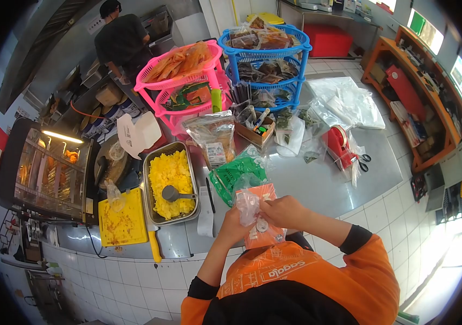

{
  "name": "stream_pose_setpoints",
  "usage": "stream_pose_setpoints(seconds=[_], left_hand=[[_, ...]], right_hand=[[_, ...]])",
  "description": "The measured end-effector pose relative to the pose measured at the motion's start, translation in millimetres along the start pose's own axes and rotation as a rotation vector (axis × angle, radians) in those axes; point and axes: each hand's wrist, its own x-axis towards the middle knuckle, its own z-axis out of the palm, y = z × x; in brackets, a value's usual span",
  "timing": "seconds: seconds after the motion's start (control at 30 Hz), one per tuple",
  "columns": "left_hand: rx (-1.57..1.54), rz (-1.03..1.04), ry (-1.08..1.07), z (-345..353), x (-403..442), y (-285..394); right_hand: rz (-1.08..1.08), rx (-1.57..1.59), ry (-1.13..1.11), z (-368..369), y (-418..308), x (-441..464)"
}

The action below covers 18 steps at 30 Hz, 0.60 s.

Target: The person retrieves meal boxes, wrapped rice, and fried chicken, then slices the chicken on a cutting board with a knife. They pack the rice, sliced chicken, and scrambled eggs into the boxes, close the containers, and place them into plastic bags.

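Note:
Close to my body at the table's front edge, an orange printed package (pixel 264 234) sits between my two hands. Crumpled clear plastic (pixel 247 207), like a thin bag, is bunched up over it. My left hand (pixel 234 223) closes around the plastic from the left side. With fingers pinched, my right hand (pixel 282 212) grips the plastic from the right, over the package. My fingers partly cover the package and the bunched plastic. A green plastic bag (pixel 236 176) lies just beyond my hands, beside a clear pouch (pixel 212 138) with a label.
To the left are a metal pan (pixel 195 208) of yellow food with a scoop, a yellow cutting board (pixel 123 221) and a yellow-handled knife (pixel 155 248). Pink (pixel 217 54) and blue (pixel 305 51) basket racks stand behind. Scissors (pixel 364 161) lie right. A person (pixel 122 40) works at the back.

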Motion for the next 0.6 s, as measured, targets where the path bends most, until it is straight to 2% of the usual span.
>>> stream_pose_setpoints(seconds=[0.03,0.17,0.27,0.37,0.47,0.6], left_hand=[[-0.013,0.027,0.007,0,-1,-4],[-0.076,0.099,0.031,-2,-9,-18],[-0.173,-0.052,0.059,-2,-10,-25],[-0.215,-0.099,0.193,8,-15,-17],[-0.095,-0.039,0.317,8,-13,-17],[0.178,0.054,0.38,4,-11,-19]], right_hand=[[0.042,0.005,-0.045,-5,-3,2],[-0.108,-0.04,-0.037,4,8,2],[-0.167,-0.036,-0.059,-4,5,2],[-0.153,0.024,-0.127,5,0,-4],[-0.152,0.092,-0.113,15,-3,-8],[-0.19,0.143,-0.116,18,-2,-19]])
